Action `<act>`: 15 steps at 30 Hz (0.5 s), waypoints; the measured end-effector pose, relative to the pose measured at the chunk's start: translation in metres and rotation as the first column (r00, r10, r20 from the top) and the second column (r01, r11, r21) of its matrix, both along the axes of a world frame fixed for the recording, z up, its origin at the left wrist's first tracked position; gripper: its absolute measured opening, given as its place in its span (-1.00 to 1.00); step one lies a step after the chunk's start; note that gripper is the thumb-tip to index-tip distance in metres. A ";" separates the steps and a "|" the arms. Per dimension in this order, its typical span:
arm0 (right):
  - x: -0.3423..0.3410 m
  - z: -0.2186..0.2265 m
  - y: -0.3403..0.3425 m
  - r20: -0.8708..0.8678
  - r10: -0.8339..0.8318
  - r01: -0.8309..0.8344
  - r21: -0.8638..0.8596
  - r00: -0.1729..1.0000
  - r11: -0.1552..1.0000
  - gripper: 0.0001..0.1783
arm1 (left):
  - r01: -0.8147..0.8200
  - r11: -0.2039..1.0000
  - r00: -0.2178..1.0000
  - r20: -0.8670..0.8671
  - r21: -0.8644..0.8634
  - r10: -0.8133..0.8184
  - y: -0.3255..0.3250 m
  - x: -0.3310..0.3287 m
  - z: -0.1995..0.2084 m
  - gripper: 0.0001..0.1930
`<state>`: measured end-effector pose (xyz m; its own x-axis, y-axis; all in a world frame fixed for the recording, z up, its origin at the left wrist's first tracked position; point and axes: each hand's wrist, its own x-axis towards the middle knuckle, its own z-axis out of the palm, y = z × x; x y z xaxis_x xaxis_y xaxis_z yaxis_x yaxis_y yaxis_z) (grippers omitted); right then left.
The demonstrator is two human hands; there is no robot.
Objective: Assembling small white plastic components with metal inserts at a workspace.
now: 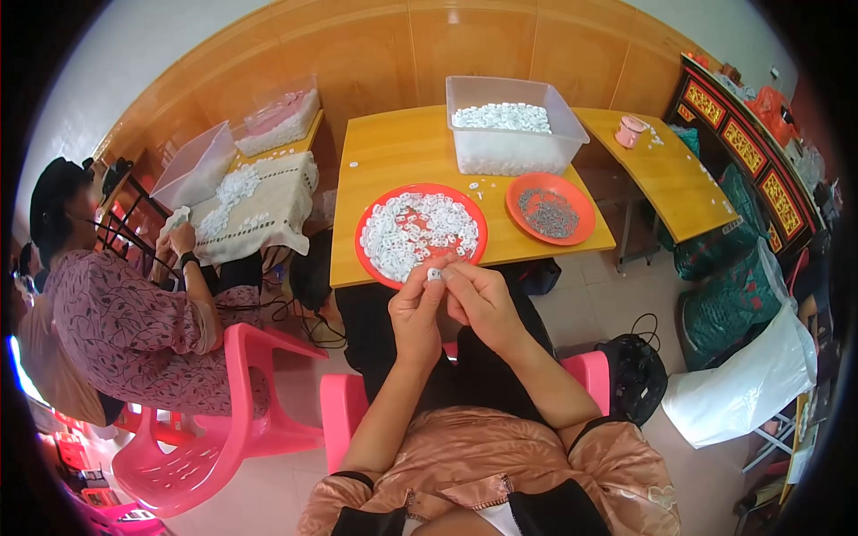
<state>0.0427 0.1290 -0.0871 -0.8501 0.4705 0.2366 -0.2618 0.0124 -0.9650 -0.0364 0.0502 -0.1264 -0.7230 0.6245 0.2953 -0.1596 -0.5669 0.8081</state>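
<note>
Both my hands meet in front of me, just over the near edge of a red round tray [483, 234] heaped with small white plastic pieces [393, 234]. My left hand [417, 308] pinches one small white plastic piece [434, 274] between thumb and finger. Against the same piece, my right hand [483, 299] is closed, its thumb and fingertips pressed together; whatever it holds is too small to make out. Right of the tray sits an orange bowl [516, 194] with many small grey metal parts [548, 213] in it.
A clear plastic bin [509, 159] of white pieces stands at the back of the yellow table [384, 147]. To the left, a co-worker [134, 295] handles pieces at a cloth-covered table [281, 192]. At right are a side table [679, 192], a pink cup [629, 132] and a white sack [742, 380].
</note>
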 end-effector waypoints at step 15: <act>-0.003 -0.002 0.002 0.111 0.063 -0.038 -0.213 0.992 0.976 -0.73 | 0.020 0.999 0.998 0.063 0.035 -0.022 0.003 -0.003 -0.006 -0.79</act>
<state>0.0395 0.1310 -0.0888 -0.8897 0.4552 0.0354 -0.1429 -0.2039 -0.9685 -0.0390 0.0527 -0.1321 -0.7280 0.6298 0.2709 -0.2219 -0.5903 0.7761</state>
